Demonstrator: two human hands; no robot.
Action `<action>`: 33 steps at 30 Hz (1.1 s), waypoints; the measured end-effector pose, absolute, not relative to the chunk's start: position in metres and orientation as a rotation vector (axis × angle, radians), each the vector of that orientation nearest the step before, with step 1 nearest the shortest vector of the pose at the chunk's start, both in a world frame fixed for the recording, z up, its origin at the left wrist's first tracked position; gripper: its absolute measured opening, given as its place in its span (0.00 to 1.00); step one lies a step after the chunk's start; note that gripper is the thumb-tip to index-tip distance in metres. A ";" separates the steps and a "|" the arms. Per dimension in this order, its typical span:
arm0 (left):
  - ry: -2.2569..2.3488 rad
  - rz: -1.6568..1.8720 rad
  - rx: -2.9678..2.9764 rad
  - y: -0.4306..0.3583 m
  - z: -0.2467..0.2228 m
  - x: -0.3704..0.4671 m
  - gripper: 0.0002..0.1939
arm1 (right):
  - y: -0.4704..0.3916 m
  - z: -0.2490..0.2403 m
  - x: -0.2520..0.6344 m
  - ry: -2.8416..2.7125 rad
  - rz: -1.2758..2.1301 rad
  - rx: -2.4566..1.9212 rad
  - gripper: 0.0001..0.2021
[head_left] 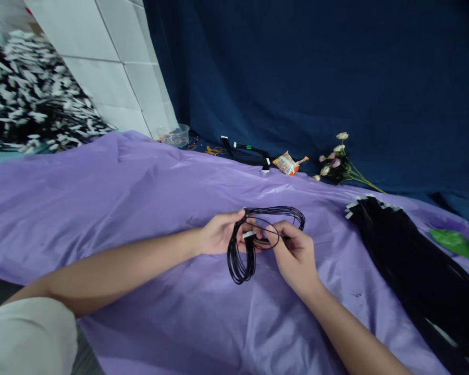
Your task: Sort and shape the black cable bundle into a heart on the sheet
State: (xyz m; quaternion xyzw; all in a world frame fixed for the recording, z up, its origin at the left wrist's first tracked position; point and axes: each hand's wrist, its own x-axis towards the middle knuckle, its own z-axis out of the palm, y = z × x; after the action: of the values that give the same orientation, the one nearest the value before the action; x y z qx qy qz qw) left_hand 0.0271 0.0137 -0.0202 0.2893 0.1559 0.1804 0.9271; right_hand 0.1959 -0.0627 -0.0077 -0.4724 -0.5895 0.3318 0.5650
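A coiled black cable (241, 263) with a white connector is held between my two hands, above a purple cloth (172, 198). My left hand (222, 233) is closed around the coil from the left, thumb on top near its upper left bend. From the right, my right hand (295, 250) pinches the cable, and one thin loop stands up between its fingers and the coil. The white connector (249, 235) shows in the middle of the coil. Part of the left fingers is hidden behind the strands.
To the right lies a thick bundle of black cables (406, 250) with white ends, near a green leaf (455, 244). Along the back are artificial flowers (336, 161), a snack packet (287, 163), short black cables (252, 151) and a clear plastic bowl (175, 136). Many cables (35, 94) are piled at the left.
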 end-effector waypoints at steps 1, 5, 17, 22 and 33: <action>0.315 0.365 0.608 0.014 -0.021 0.027 0.24 | -0.063 -0.006 0.195 -1.331 0.823 -1.088 0.12; 0.307 0.354 0.686 0.016 -0.026 0.027 0.24 | -0.061 -0.001 0.195 -1.158 0.992 -1.069 0.19; 0.419 0.500 0.869 0.006 -0.021 0.033 0.26 | -0.061 -0.004 0.203 -1.192 1.291 -1.088 0.25; 0.539 0.558 0.845 0.004 -0.014 0.035 0.23 | -0.066 -0.003 0.199 -0.988 0.984 -1.020 0.19; 0.589 0.546 0.937 0.001 -0.012 0.038 0.20 | -0.070 -0.004 0.201 -1.195 0.988 -1.061 0.09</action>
State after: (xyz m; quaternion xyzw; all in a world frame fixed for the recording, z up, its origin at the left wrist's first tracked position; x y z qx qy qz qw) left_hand 0.0376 0.0012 -0.0118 0.4395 0.2761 0.2561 0.8154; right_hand 0.2012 -0.0703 -0.0044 -0.4558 -0.5133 0.4244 0.5904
